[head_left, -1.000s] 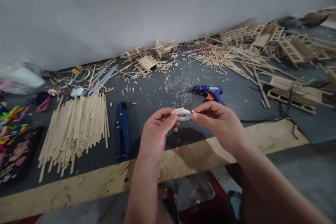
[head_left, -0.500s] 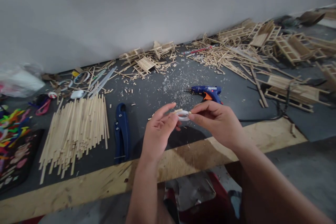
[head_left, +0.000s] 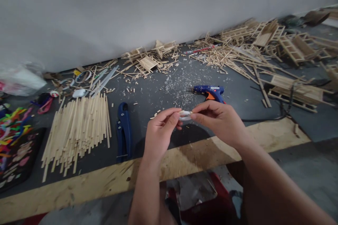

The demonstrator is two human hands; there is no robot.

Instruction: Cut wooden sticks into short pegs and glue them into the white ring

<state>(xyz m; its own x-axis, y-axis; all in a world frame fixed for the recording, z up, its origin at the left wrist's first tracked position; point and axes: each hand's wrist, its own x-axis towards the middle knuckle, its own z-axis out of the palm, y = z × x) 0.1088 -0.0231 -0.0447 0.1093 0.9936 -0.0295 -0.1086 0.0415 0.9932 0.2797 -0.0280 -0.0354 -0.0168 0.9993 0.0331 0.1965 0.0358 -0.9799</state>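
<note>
A small white ring is held above the table near its front edge, pinched from both sides. My left hand is closed on its left side, thumb against forefinger. On the other side, the thumb and fingers of my right hand grip the rim. Short pale bits of wood seem to lie at the ring's edge by the fingertips, partly covered by them. Just beyond my right hand rests a blue glue gun with an orange trigger and a small red light.
Left of my hands lie a blue cutter and a bundle of thin wooden sticks. Coloured pieces sit at the far left. Small stick-built models and loose offcuts spread along the wall. A black cord runs at right.
My left forefinger, raised before, has come down onto the ring's edge, closing the pinch. The right hand keeps its grip; the view has shifted slightly.
</note>
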